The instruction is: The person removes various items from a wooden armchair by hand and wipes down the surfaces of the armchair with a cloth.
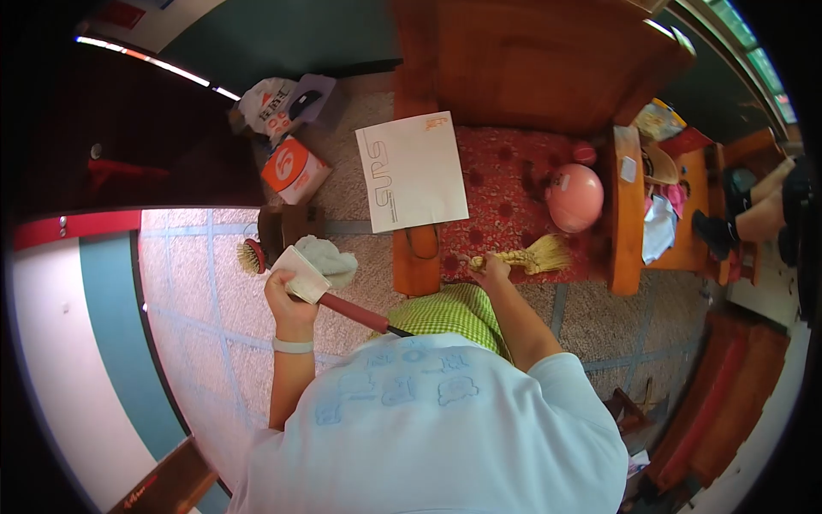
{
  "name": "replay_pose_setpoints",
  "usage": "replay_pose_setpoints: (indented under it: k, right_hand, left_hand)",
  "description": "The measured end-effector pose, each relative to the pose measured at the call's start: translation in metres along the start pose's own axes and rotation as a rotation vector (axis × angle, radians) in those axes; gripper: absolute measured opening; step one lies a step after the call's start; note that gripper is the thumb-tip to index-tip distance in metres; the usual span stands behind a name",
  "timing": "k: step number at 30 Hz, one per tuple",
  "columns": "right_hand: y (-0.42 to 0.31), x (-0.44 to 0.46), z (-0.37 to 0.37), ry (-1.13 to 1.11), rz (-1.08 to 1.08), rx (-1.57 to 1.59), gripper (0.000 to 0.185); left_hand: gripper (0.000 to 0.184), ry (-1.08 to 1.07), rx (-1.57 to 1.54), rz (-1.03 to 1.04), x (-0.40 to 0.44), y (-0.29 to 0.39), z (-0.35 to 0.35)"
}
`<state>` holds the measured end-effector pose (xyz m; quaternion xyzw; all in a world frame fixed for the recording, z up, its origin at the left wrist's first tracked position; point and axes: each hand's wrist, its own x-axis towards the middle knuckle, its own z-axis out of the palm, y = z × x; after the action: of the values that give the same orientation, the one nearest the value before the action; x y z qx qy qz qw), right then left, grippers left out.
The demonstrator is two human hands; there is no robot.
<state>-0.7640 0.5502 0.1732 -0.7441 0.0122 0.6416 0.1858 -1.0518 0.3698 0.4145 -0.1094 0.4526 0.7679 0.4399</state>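
Note:
My left hand point(289, 295) is closed around a flat whitish pad-like piece point(301, 272), from which a dark red handle point(353, 312) runs down toward my shirt. A whitish cloth point(325, 259) lies just beyond that hand. My right hand point(491, 269) grips the bound handle of a small straw brush point(533, 257), its bristles pointing right over the red patterned seat cushion point(505, 184). Near the brush, a pink helmet-like object point(574, 198) rests on the cushion. A white paper bag point(413, 171) lies over the bench's left arm.
An orange and white box point(295, 170) and plastic bag point(267, 107) stand on the floor at upper left. A round brush point(251, 256) is beside a brown box point(289, 224). Another person's leg point(760, 221) shows at far right, near a wooden table point(685, 231).

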Motion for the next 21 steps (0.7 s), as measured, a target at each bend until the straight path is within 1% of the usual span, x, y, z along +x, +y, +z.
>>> replay_pose_setpoints:
  k: [1, 2, 4, 5, 6, 8, 10, 11, 12, 13, 15, 16, 18, 19, 21]
  right_hand:
    - [0.000, 0.006, 0.009, -0.037, 0.022, -0.053, 0.044]
    - [0.000, 0.013, 0.013, -0.043, 0.032, -0.066, 0.044]
    - [-0.006, 0.030, 0.019, -0.112, 0.098, -0.232, 0.038]
    - [-0.015, 0.036, 0.025, -0.112, 0.097, -0.240, 0.038]
    - [-0.024, 0.041, 0.033, -0.074, 0.036, -0.427, 0.036]
    - [-0.038, 0.055, 0.057, -0.012, -0.092, -0.807, 0.033]
    - [-0.051, 0.069, 0.082, -0.113, -0.477, -0.864, 0.042]
    - [-0.065, 0.050, 0.099, -0.154, -0.520, -0.859, 0.042]
    - [-0.081, 0.024, 0.118, -0.197, -0.567, -0.850, 0.043]
    - [-0.087, 0.032, 0.135, -0.213, -0.574, -0.864, 0.043]
    - [-0.091, 0.041, 0.154, -0.380, -0.512, -1.082, 0.042]
    - [-0.090, 0.045, 0.160, -0.386, -0.500, -1.095, 0.042]
    - [-0.089, 0.036, 0.161, -0.379, -0.284, -0.860, 0.043]
    - [-0.086, 0.046, 0.156, -0.376, -0.280, -0.869, 0.043]
    - [-0.088, 0.065, 0.141, -0.507, -0.256, -0.507, 0.039]
  left_hand:
    - [0.056, -0.020, -0.007, 0.024, -0.004, 0.000, 0.005]
    - [0.056, -0.004, -0.005, 0.034, -0.009, 0.001, 0.007]
    - [0.060, 0.003, 0.027, 0.118, -0.018, 0.000, 0.014]
    - [0.060, 0.042, 0.055, 0.172, -0.022, -0.003, 0.024]
    - [0.058, 0.138, -0.013, 0.176, -0.025, -0.003, 0.016]
    - [0.057, 0.313, -0.006, 0.245, -0.034, -0.009, 0.007]
    - [0.056, 0.419, -0.059, 0.245, -0.042, -0.015, 0.004]
    - [0.057, 0.434, -0.077, 0.209, -0.045, -0.018, -0.006]
    - [0.058, 0.429, -0.124, 0.238, -0.046, -0.024, -0.005]
    - [0.059, 0.448, -0.136, 0.247, -0.047, -0.027, 0.005]
    - [0.060, 0.486, -0.150, 0.257, -0.052, -0.031, 0.019]
    - [0.061, 0.502, -0.138, 0.244, -0.055, -0.031, 0.021]
    - [0.061, 0.534, -0.127, 0.222, -0.060, -0.035, 0.021]
    - [0.062, 0.569, -0.140, 0.241, -0.060, -0.036, 0.016]
    - [0.063, 0.603, -0.169, 0.257, -0.060, -0.037, 0.022]
